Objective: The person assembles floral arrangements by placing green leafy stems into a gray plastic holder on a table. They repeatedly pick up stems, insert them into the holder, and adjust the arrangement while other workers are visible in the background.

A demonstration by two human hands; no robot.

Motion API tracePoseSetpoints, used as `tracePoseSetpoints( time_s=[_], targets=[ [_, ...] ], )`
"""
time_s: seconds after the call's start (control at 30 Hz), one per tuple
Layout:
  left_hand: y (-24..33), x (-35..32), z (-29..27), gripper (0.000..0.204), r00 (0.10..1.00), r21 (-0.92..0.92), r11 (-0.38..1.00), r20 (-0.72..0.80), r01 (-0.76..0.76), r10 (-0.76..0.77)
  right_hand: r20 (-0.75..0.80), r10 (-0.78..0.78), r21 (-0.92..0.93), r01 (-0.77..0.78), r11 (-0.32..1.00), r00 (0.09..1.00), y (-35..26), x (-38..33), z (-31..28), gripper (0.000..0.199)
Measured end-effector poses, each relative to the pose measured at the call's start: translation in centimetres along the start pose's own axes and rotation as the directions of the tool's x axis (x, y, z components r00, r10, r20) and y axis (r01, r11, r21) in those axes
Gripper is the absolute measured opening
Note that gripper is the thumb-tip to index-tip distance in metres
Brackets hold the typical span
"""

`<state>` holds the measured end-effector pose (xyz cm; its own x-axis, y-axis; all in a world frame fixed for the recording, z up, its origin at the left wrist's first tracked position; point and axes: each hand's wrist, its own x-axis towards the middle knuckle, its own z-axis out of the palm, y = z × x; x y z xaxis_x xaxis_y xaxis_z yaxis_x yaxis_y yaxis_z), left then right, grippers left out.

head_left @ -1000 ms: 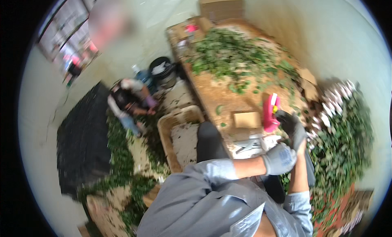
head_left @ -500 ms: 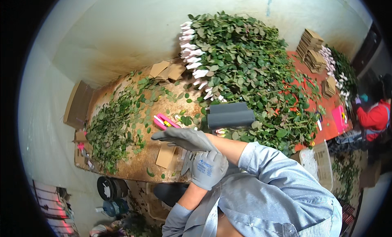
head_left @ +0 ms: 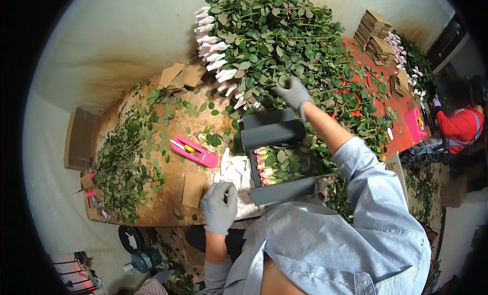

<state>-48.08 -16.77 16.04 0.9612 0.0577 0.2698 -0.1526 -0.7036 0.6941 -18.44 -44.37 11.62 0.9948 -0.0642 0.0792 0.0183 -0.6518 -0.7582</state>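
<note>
My right hand (head_left: pixel 296 96), in a grey glove, reaches over the near edge of a big pile of leafy rose stems (head_left: pixel 284 46), thumb and fingers apart, no stem visibly in them. The pile's blooms wear pale pink sleeves (head_left: pixel 213 56). Above the table's front edge is my gloved left hand (head_left: pixel 220 208), its fingers loosely curled with a gap and nothing visible between them. Between the hands lies a dark grey padded trough (head_left: pixel 282 190) with pink-tipped roses (head_left: pixel 264 165) in it. White sheets (head_left: pixel 235 170) lie beside it.
A pink tape dispenser (head_left: pixel 195 151) and a cardboard piece (head_left: pixel 193 189) lie on the brown table (head_left: pixel 168 193). Loose leaves (head_left: pixel 127 168) heap at left; cardboard pieces (head_left: pixel 183 76) lie behind. A person in red (head_left: pixel 461 129) works at far right, by cardboard stacks (head_left: pixel 373 30).
My hands, crossed at the wrists before, have parted. The right has swung out to the rose pile; the left has dropped left. The trough and its roses have come into sight.
</note>
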Motion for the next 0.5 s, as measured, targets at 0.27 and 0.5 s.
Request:
tracePoseSetpoints(
  time_s=[0.27,0.5],
  targets=[
    [-2.4,3.9,1.2,0.014,0.985,-0.032,0.996,0.151,0.086,-0.08,0.608,0.324,-0.07,-0.357,0.932,0.725,14.1,0.7,3.4,0.067],
    [-4.0,7.5,4.8,0.016,0.958,-0.161,0.958,0.201,0.239,-0.205,0.539,0.064,0.697,-0.487,0.527,0.84,9.6,-1.0,-1.6,0.029]
  ],
)
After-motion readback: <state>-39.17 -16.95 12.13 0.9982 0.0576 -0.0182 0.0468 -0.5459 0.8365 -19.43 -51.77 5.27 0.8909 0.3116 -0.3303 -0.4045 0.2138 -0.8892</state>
